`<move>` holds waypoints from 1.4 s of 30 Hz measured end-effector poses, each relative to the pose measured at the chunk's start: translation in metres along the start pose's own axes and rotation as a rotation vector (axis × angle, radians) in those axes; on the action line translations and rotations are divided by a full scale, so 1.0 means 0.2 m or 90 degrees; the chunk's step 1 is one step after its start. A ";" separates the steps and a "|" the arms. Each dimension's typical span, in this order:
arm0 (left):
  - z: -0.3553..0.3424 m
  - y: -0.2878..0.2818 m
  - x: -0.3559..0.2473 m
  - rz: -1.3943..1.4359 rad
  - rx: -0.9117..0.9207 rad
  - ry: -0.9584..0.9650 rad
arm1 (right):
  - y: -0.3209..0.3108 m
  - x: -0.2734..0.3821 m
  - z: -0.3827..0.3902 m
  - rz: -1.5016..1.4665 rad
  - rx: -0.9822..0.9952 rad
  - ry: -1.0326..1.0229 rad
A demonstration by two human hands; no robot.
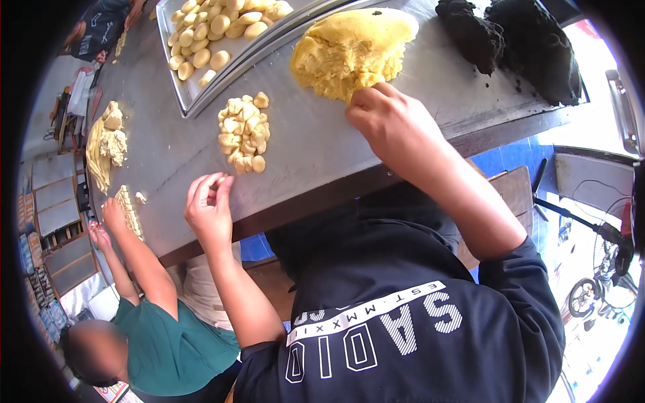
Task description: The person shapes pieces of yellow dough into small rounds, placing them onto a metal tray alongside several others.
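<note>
My right hand [393, 121] is closed at the near edge of a large yellow dough mound [353, 50], its fingertips pressed into the torn, crumbly side. The top of that mound is smooth, with a small dark speck. Over the near table edge, my left hand [209, 205] has thumb and fingers pinched together round a small pale piece of dough [221, 180], mostly covered by the fingers. Just beyond it lies a cluster of small dough pieces [243, 131], rounded and flattened, on the metal tabletop.
A metal tray [176, 80] at the back holds many round pale dough balls [218, 25]. Black dough-like lumps [517, 50] lie at the far right. To the left, a co-worker in a green shirt [178, 349] handles dough beside another yellow heap [107, 148]. Another person stands at the far left.
</note>
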State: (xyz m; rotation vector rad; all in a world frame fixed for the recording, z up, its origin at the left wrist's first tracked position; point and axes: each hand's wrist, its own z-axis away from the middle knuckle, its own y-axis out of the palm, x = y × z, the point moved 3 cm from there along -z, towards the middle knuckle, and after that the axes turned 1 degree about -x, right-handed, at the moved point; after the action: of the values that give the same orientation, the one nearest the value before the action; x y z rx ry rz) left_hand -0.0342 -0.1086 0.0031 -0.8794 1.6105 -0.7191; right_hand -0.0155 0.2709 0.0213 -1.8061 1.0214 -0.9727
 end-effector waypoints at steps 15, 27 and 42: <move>0.08 0.03 0.02 0.652 0.012 -0.172 | -0.14 -0.21 0.23 -0.164 -0.087 0.114; 0.11 0.25 -0.45 0.722 0.167 -0.155 | -0.03 -0.06 0.07 -0.198 0.001 0.006; 0.13 0.24 -0.45 -0.048 0.089 0.458 | 0.03 -0.01 -0.01 -0.060 0.006 0.041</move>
State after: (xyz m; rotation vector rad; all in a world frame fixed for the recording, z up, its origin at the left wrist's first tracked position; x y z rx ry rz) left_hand -0.0076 -0.0060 0.0055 -0.6066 2.1206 -1.2847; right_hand -0.0203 0.2699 0.0154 -1.8384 0.9765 -1.0974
